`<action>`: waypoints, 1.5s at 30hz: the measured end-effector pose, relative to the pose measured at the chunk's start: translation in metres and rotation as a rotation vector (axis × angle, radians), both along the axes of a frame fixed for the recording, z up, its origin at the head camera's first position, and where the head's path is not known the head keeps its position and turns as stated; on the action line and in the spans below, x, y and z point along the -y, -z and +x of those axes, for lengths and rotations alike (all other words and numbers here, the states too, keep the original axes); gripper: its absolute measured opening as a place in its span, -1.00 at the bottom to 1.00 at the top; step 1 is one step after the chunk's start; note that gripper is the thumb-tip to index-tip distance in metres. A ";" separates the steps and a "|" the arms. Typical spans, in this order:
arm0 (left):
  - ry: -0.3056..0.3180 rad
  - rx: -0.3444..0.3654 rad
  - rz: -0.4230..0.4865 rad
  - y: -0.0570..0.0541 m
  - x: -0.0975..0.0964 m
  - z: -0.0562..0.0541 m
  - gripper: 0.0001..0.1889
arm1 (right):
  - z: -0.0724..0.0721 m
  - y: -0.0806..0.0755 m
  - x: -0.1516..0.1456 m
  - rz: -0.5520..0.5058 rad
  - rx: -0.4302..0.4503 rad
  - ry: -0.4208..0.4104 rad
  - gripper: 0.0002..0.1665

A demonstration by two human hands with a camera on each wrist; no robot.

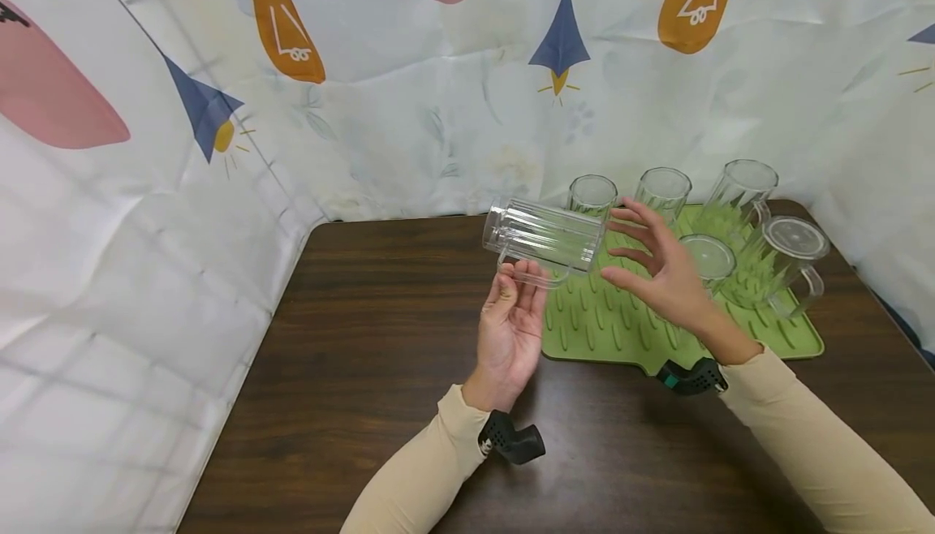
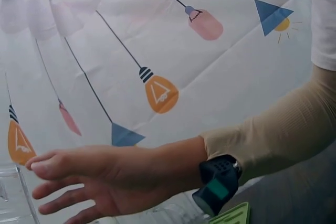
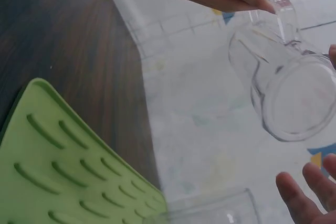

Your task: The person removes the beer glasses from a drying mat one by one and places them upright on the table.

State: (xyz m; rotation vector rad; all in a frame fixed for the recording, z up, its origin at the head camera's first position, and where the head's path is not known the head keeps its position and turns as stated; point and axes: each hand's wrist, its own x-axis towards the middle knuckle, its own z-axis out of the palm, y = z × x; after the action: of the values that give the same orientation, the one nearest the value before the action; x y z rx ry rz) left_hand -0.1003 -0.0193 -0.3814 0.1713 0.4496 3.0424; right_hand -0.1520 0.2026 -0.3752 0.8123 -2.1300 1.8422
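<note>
My left hand (image 1: 511, 339) grips the handle of a clear glass mug (image 1: 548, 234), which lies sideways in the air above the left edge of a green drying mat (image 1: 595, 335). The mug's base points right, toward my right hand (image 1: 668, 282). That hand has its fingers spread and holds nothing; its fingertips are close beside the base. From the right wrist, the round mug base (image 3: 302, 100) shows between the right thumb and fingers. The left wrist view catches the right hand (image 2: 105, 177) with the mug's edge at the lower left.
Several glass mugs stand on the mat, among them an upside-down one (image 1: 785, 262) at the right and a tall one (image 1: 741, 185) at the back. A dark wooden table (image 1: 351, 339) lies beneath. A printed curtain (image 1: 438, 112) hangs behind and at the sides.
</note>
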 end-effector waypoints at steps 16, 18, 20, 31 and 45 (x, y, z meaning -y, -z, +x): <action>-0.027 -0.069 -0.176 0.000 0.017 -0.019 -0.82 | 0.008 -0.032 -0.061 0.317 -0.113 0.212 -0.05; -0.036 -0.079 -0.206 -0.001 0.020 -0.022 -0.81 | 0.010 -0.037 -0.071 0.358 -0.101 0.233 -0.05; -0.047 -0.082 -0.234 0.000 0.023 -0.025 -0.80 | 0.010 -0.040 -0.082 0.401 -0.098 0.257 -0.06; -0.094 -0.113 -0.419 0.002 0.042 -0.039 -0.80 | 0.017 -0.053 -0.140 0.606 0.015 0.487 -0.14; -0.266 -0.200 -0.798 0.011 0.058 -0.048 -0.83 | 0.026 -0.040 -0.195 0.737 0.036 0.635 -0.01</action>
State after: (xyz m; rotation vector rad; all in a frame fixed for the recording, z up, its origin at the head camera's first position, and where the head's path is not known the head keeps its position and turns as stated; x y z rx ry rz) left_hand -0.1483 -0.0771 -0.3924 0.3864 1.7518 2.8004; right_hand -0.1258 0.3980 -0.3352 0.1407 -2.6825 0.7639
